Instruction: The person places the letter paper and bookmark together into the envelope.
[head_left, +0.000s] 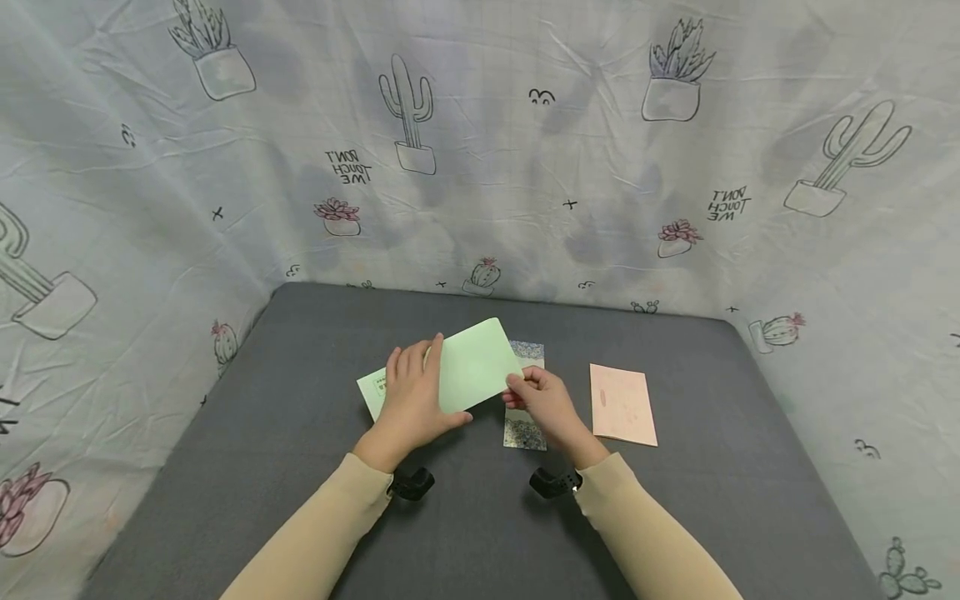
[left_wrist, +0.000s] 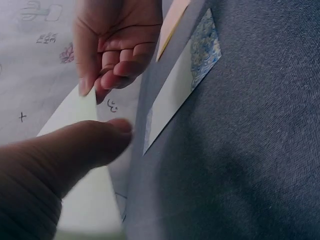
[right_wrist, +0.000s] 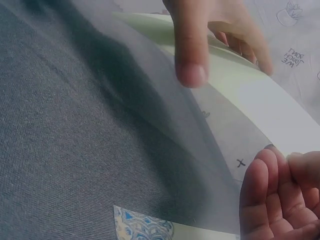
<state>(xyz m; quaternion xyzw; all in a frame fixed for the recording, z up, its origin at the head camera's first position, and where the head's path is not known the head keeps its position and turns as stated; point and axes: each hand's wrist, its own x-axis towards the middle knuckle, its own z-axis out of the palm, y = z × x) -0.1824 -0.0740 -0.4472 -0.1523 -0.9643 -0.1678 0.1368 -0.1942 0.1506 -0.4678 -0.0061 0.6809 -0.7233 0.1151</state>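
Observation:
A light green paper [head_left: 476,362], with small print near its left end, is held tilted above the table. My left hand [head_left: 412,396] lies across it with fingers straight; the thumb points right and, in the left wrist view, stands out past the paper's edge. At the right corner my right hand [head_left: 551,408] pinches the paper between thumb and fingertips, the other fingers curled, as the left wrist view shows. A flat strip [head_left: 525,435] with blue patterned ends and a pale middle lies on the table, partly behind the right hand.
Right of the strip a peach-coloured booklet [head_left: 622,404] lies on the dark grey table [head_left: 720,500]. A white cloth [head_left: 480,208] printed with cacti hangs behind the table and at both sides. Each wrist wears a black strapped device [head_left: 411,483].

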